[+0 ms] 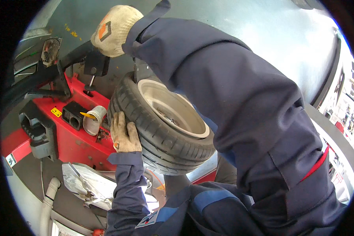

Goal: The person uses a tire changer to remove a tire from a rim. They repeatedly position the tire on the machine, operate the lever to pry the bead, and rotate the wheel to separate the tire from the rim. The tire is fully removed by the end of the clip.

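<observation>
A black tyre on a light metal wheel rim (169, 106) is tilted in front of me, beside a red machine (80, 137). My left hand (125, 135), in a pale knitted glove, lies with fingers stretched along the tyre's tread (161, 137). At the top, my right hand (116, 31), gloved alike, is raised beyond the wheel, just above a black block (96, 63) on the machine. Its fingers curl down out of sight, and whatever they hold is hidden. My dark right sleeve (232, 90) crosses over the wheel and covers part of it.
On the red machine a pale cup (93, 121) with a yellow-handled tool leans by a black box-shaped holder (73, 115). A black jaw-like part (39, 129) sits at its left. Below lies a crumpled silvery sheet (88, 183), with a pale pipe (49, 200) at lower left.
</observation>
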### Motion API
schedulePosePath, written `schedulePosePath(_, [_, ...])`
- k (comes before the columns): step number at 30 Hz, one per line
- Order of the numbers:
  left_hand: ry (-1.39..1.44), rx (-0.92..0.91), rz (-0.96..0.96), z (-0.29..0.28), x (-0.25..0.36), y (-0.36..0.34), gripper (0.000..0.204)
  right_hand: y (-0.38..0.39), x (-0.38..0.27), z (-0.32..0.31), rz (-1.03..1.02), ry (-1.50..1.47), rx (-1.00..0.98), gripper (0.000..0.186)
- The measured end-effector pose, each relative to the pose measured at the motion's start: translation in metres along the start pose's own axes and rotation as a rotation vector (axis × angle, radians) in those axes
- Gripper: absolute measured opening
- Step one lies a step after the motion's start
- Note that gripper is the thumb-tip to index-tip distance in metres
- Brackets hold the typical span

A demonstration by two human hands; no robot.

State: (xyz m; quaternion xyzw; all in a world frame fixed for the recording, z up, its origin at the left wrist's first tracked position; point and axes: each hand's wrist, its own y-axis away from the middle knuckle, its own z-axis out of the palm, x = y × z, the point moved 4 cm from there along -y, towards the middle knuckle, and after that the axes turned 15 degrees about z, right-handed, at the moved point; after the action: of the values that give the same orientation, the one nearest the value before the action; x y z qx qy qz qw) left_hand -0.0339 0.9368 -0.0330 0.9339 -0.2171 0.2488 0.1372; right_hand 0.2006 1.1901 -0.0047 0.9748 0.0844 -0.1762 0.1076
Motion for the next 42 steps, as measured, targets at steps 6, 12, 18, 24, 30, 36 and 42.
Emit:
schedulePosePath(6, [-0.022, 0.010, -0.016, 0.002, 0.000, 0.002, 0.056, 0.000, 0.008, 0.011, 0.088, -0.168, 0.065, 0.029])
schedulePosePath(12, [-0.034, 0.029, 0.023, 0.003, -0.001, 0.002, 0.056, 0.009, 0.014, 0.022, 0.176, -0.287, 0.075, 0.040])
schedulePosePath(18, [-0.006, 0.040, -0.012, 0.003, -0.002, 0.002, 0.056, 0.015, 0.005, 0.027, 0.119, -0.246, 0.133, 0.034])
schedulePosePath(24, [0.054, 0.091, -0.093, 0.004, -0.010, -0.004, 0.054, 0.061, -0.019, 0.004, -0.207, -0.570, 0.245, 0.033])
schedulePosePath(30, [0.023, 0.072, -0.102, 0.007, -0.021, -0.006, 0.054, 0.290, 0.027, 0.028, 0.222, -0.768, 0.453, 0.029])
schedulePosePath(36, [0.040, 0.069, -0.086, 0.006, -0.032, -0.005, 0.057, 0.472, -0.012, 0.114, 0.671, -0.830, -0.191, 0.088])
schedulePosePath(42, [0.095, 0.058, -0.123, 0.007, -0.044, -0.006, 0.054, 0.476, -0.012, 0.138, 0.668, -0.849, -0.132, 0.095])
